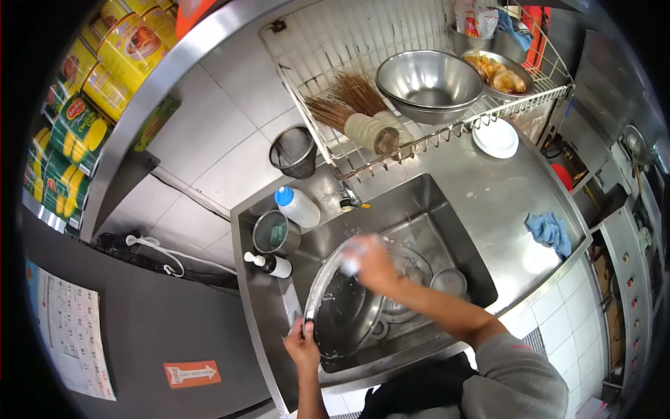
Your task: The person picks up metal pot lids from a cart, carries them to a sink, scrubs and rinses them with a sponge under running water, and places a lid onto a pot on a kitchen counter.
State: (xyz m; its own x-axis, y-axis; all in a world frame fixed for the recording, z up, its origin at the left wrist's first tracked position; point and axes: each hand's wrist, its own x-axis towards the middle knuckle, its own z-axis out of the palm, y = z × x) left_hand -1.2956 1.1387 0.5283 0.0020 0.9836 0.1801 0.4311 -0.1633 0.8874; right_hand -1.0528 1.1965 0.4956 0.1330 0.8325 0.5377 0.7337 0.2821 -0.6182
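A large round metal pan [349, 307] is tilted up inside the steel sink [457, 244]. My left hand [302, 346] grips its rim at the lower left. On the pan's upper rim my right hand [377, 264] is closed around a whitish pad [351, 262], blurred by motion. White suds streak the pan's rim and inner face. Behind it in the basin lie a round lid or dish [412, 269] and a small metal bowl [449, 282], partly hidden by my right arm.
Left of the basin stand a blue-capped bottle [299, 207], a metal container [276, 232] and a pump bottle [272, 265]. A faucet [351, 201] is behind. A wire rack holds metal bowls [429, 80] and brushes [370, 129]. White plates [495, 138] and a blue cloth [549, 234] lie right.
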